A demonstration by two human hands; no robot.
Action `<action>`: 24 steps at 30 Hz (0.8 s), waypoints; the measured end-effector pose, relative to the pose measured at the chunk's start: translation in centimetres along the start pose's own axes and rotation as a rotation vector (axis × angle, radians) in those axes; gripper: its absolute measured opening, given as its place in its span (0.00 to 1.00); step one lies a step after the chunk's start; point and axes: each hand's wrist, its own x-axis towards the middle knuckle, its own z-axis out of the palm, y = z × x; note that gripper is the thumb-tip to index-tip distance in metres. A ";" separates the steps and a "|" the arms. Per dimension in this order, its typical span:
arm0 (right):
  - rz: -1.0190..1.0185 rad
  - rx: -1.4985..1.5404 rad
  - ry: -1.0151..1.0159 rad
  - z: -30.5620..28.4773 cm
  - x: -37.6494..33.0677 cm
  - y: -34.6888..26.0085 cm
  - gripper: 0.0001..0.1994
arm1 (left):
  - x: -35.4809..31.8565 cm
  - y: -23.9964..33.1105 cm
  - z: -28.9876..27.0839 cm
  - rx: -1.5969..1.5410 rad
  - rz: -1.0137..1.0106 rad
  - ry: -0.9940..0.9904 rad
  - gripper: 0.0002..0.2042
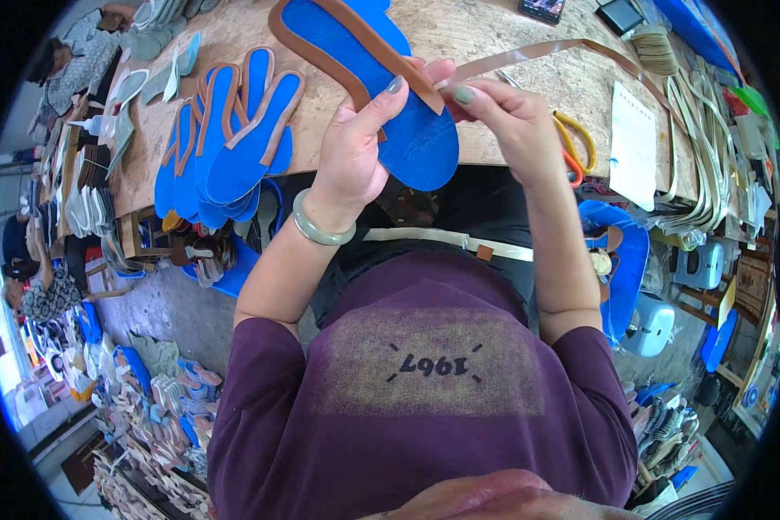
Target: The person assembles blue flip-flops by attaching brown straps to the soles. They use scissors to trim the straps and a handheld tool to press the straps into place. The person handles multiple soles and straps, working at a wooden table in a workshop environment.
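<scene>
My left hand point(355, 147) grips a blue insole point(420, 154) above the table's near edge, thumb on top. A brown strip point(353, 30) runs along the insole's edge, and one flap end lies across its blue face near my fingers. Close beside it, my right hand point(518, 126) is closed in a pinch at the end of a long, thin brown strip point(546, 52). That long strip arcs away over the table to the right. Fingers of both hands nearly meet at the insole's right side; the exact pinch point is partly hidden.
Several brown-edged blue insoles point(247, 147) are piled at the left. Yellow-handled scissors point(589, 147), a white paper sheet point(633, 147) and a bundle of pale strips point(706, 143) lie at the right. A phone point(542, 9) rests at the far edge. Two people are at the far left.
</scene>
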 end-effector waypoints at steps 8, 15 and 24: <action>-0.014 -0.108 0.283 4.4 -0.6 1.9 0.11 | 0.4 -2.0 0.9 0.013 0.042 0.112 0.15; 0.093 0.200 0.026 4.0 -1.2 2.4 0.17 | 0.7 -1.5 0.2 -0.005 0.003 0.098 0.15; 0.127 0.167 0.046 3.4 -1.7 3.3 0.15 | 0.4 -1.8 0.4 0.011 -0.096 0.069 0.16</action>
